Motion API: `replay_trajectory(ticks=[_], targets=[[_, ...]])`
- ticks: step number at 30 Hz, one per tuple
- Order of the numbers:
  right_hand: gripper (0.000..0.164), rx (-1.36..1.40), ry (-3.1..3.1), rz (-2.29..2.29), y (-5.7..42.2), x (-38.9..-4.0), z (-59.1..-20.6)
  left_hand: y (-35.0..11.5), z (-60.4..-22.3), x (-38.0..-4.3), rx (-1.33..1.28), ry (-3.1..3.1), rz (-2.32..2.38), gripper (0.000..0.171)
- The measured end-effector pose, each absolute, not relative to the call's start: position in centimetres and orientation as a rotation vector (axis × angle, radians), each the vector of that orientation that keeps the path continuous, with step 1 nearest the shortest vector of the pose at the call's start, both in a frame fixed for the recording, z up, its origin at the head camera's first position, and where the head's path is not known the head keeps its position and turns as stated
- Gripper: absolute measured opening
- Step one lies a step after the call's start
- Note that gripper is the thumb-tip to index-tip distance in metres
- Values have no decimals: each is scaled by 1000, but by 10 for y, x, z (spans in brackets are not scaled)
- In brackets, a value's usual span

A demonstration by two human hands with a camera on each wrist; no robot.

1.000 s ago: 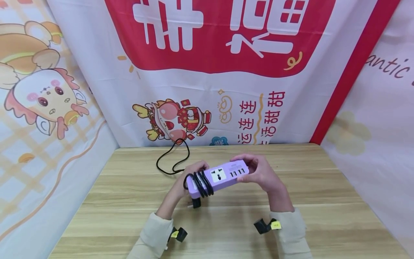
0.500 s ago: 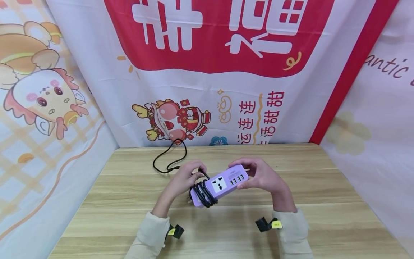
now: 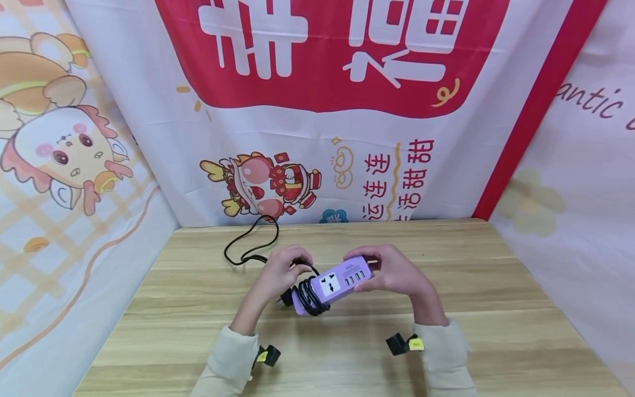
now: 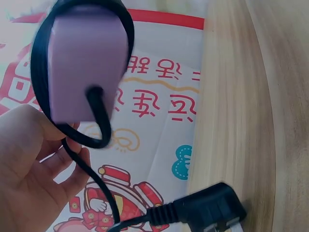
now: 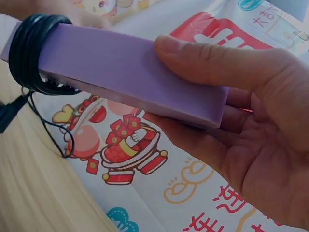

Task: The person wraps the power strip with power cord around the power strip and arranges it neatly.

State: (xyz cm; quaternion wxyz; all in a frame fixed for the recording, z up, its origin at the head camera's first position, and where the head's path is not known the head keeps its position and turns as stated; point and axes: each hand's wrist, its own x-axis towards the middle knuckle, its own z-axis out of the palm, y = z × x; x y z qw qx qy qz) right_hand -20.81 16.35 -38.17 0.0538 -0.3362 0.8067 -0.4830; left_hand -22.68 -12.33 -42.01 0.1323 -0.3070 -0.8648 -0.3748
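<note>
Gripping one strip (image 3: pixel 342 282) in right hand (image 3: pixel 394 270), pinching its coiled cord (image 3: pixel 310 298) in left hand (image 3: pixel 280 270). Near one plug (image 4: pixel 212 205), above one table (image 3: pixel 347 353).

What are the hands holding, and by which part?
Right hand: the purple power strip, by its USB-port end. Left hand: the black cord, near the wrapped coils.

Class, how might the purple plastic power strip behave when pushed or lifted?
The purple, oblong, plastic-looking power strip seems stiff, its body straight in the right hand. Its flat faces suggest sliding rather than rolling. The black plug would probably swing, as its black cable bends in loops.
</note>
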Motion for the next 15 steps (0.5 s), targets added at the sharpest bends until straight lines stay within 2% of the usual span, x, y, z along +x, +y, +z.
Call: replay_trajectory(ticks=[6,15], targets=[[53,-981,2565,-1398,157,-208,-383,-118,-417,-224,-828,-2537,-1075,9],[53,-842,2719,-1390,148,-206,-381,-108,-412,-215,-725,-2534,-1041,14]])
